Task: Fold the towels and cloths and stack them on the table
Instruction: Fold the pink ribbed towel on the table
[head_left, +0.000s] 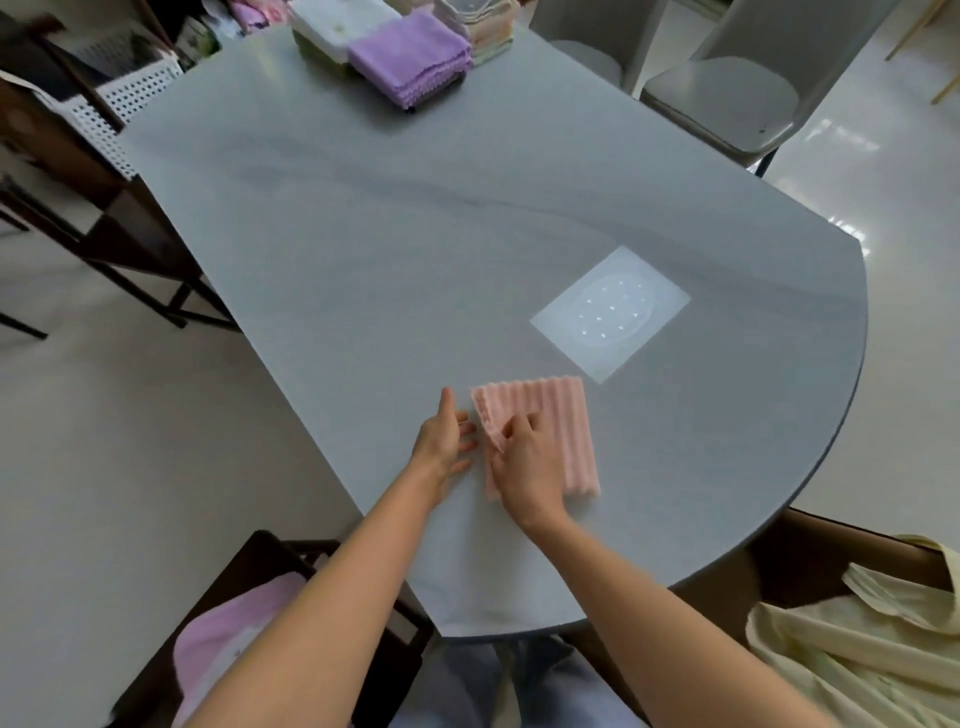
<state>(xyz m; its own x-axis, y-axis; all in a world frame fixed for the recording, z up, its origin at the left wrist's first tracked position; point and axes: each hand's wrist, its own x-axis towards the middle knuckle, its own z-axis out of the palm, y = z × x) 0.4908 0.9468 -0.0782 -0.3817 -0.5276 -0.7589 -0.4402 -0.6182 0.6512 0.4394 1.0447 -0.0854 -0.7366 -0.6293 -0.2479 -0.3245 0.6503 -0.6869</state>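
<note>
Pink cloth (550, 431) under right hand (524, 462) (left hand (441, 441) beside).

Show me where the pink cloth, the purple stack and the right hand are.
pink cloth (566, 436): head view, on its ribbed right half.
purple stack (410, 52): head view, on the top cloth.
right hand (527, 467): head view, on the back of the hand.

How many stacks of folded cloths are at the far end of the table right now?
3, as far as the frame shows: a purple stack nearest, a white stack to its left, and a striped pastel stack to its right. The top edge crops them, so more may be hidden.
</note>
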